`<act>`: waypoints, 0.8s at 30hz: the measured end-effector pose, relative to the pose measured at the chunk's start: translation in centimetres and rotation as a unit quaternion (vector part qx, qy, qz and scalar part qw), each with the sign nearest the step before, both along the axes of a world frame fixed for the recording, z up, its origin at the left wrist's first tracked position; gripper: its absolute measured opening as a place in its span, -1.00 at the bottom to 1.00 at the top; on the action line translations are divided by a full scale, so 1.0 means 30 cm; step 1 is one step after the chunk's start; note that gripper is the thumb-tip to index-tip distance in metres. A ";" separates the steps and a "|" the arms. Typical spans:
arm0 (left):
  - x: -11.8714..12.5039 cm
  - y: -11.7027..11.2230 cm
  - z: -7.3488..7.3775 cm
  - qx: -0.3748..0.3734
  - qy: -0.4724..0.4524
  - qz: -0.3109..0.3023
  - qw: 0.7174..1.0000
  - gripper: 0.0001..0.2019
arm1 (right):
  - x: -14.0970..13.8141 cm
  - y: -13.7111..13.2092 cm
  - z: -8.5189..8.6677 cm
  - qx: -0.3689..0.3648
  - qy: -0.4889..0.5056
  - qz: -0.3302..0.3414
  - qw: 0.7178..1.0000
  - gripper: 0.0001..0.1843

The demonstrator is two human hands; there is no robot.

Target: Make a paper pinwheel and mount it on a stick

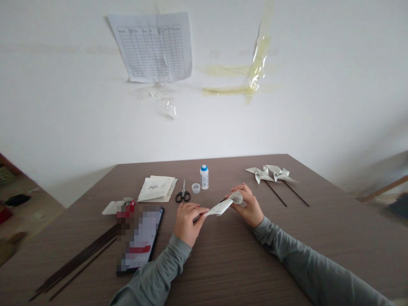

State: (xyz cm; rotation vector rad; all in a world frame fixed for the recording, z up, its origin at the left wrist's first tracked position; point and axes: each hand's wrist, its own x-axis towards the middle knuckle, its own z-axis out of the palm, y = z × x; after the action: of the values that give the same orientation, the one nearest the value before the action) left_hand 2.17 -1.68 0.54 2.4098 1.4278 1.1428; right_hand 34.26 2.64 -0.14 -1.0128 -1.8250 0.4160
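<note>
Above the middle of the table, a printed paper pinwheel [219, 207] is held between my two hands, one of its corners curled over. My left hand [188, 221] pinches its left tip between thumb and fingers. At the curled end on the right, my right hand [247, 205] grips the paper, its fingers partly behind it. A short dark piece like a stick shows behind the pinwheel's upper edge; its far end is hidden. Two finished-looking paper pinwheels [261, 174] on dark sticks [276, 194] lie beyond my right hand.
Behind my hands are a glue bottle [204, 177] with a blue top, a clear cap [195, 188], black-handled scissors [182, 195] and stacked paper sheets [156, 189]. At left lie a partly blurred phone [143, 242], a small red-and-white box [127, 206] and several dark sticks [79, 257].
</note>
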 end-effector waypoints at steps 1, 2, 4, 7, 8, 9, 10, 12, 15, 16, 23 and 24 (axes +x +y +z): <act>0.006 -0.004 0.011 -0.011 -0.002 0.004 1.000 -0.76 | -0.002 -0.004 0.008 -0.004 -0.001 -0.001 1.000 -0.85; 0.013 -0.008 0.022 -0.023 -0.005 0.008 1.000 -0.78 | -0.004 -0.009 0.017 -0.007 -0.002 -0.002 1.000 -0.84; 0.026 -0.016 0.043 -0.049 -0.009 0.017 0.999 -0.78 | -0.006 -0.019 0.040 -0.017 -0.009 -0.003 1.000 -0.85; 0.041 -0.030 0.069 -0.089 -0.014 0.030 0.995 -0.77 | -0.009 -0.030 0.079 -0.042 -0.023 -0.010 0.999 -0.88; 0.044 -0.033 0.076 -0.104 -0.014 0.034 0.994 -0.76 | -0.010 -0.032 0.091 -0.052 -0.030 -0.015 0.998 -0.89; 0.046 -0.036 0.081 -0.117 -0.014 0.038 0.992 -0.77 | -0.011 -0.033 0.103 -0.063 -0.040 -0.020 0.997 -0.88; 0.046 -0.038 0.085 -0.130 -0.013 0.042 0.991 -0.77 | -0.012 -0.032 0.115 -0.074 -0.052 -0.025 0.996 -0.87; 0.041 -0.038 0.085 -0.155 -0.006 0.048 0.987 -0.79 | -0.017 -0.030 0.139 -0.100 -0.082 -0.034 0.991 -0.84; 0.023 -0.030 0.064 -0.191 0.004 0.055 0.980 -0.83 | -0.028 -0.029 0.180 -0.147 -0.136 -0.032 0.979 -0.88; 0.017 -0.027 0.052 -0.201 0.002 0.059 0.978 -0.83 | -0.033 -0.030 0.193 -0.170 -0.161 -0.022 0.972 -0.91; -0.008 -0.008 -0.023 -0.199 0.026 0.064 0.978 -0.88 | -0.071 -0.040 0.219 -0.268 -0.309 -0.011 0.912 -0.91; -0.008 -0.005 -0.028 -0.197 0.036 0.063 0.978 -0.87 | -0.075 -0.039 0.212 -0.269 -0.313 -0.011 0.911 -0.91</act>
State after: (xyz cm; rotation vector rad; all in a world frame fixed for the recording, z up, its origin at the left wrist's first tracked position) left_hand 1.93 -1.84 -0.29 2.1274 1.6662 0.7122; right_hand 32.02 1.46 6.22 -1.6907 -2.3226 0.6571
